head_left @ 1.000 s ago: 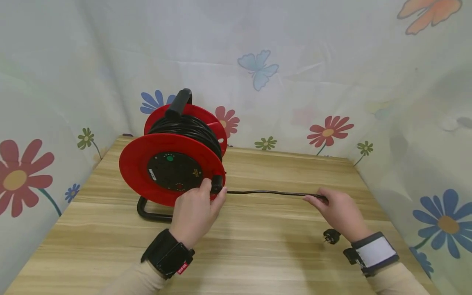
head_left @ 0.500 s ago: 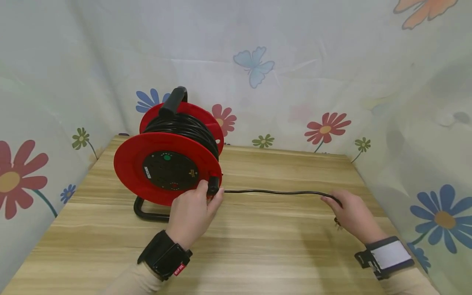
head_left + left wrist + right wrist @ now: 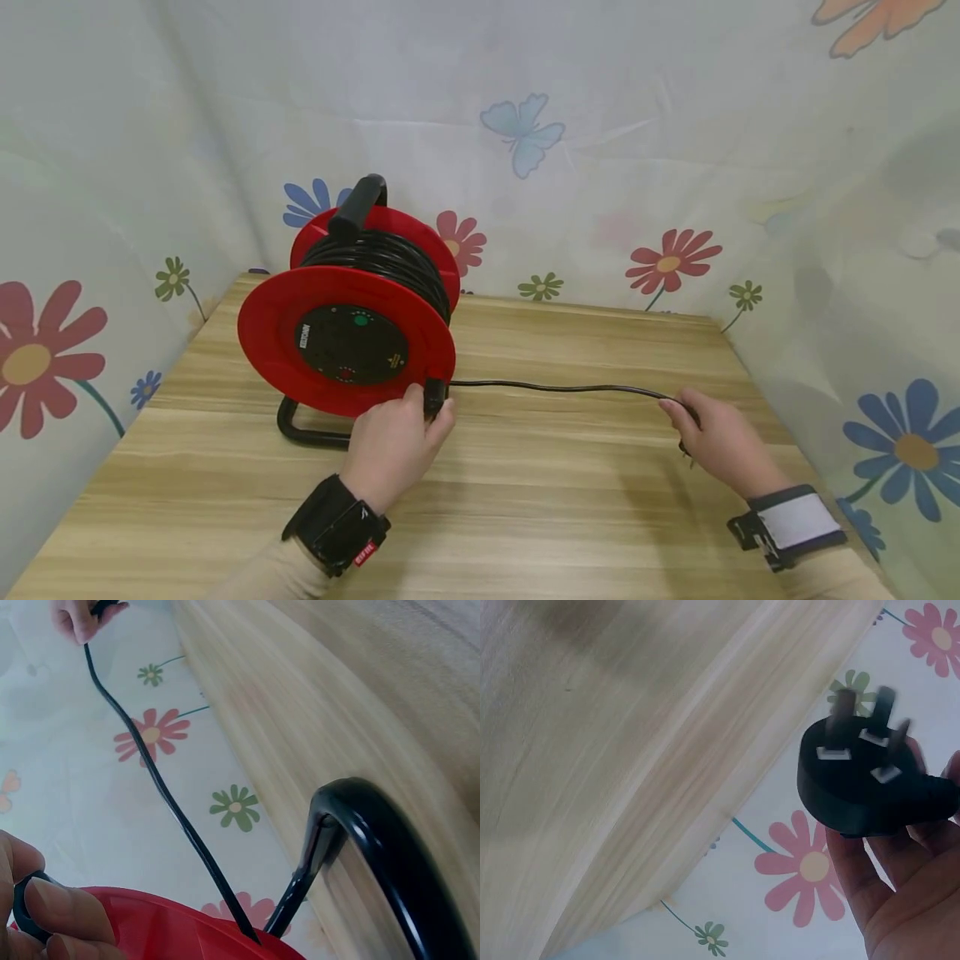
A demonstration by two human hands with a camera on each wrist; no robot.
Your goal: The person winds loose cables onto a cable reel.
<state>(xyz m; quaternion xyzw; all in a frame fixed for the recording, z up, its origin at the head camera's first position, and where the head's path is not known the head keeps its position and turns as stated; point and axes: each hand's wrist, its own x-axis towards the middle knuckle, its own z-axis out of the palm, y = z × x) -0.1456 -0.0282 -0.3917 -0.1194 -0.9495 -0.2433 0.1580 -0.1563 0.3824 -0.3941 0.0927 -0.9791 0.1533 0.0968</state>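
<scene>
On the left side of the table stands a red cable reel (image 3: 262, 325) with black cable wound on it and a dark socket panel (image 3: 351, 343) facing me. My left hand (image 3: 393, 446) grips the reel's black crank knob (image 3: 434, 397) between thumb and fingers, low on the right of the front disc. From the reel a black cable (image 3: 558, 388) runs out to my right hand (image 3: 720, 442), which holds its end near the plug. In the right wrist view, the black three-pin plug (image 3: 859, 787) sits by the fingers, pins outward; the head view mostly hides it.
The reel rests on a black tube stand (image 3: 311, 437) and carries a black handle (image 3: 358, 208) on top. A wood-grain table (image 3: 540, 517) lies under both hands. Flower-printed cloth (image 3: 585, 192) hangs along the back and both sides.
The reel's front disc has turned slightly clockwise, and the left hand has gone down a little with the knob. My right hand has shifted right; the plug that dangled below it is now mostly hidden.
</scene>
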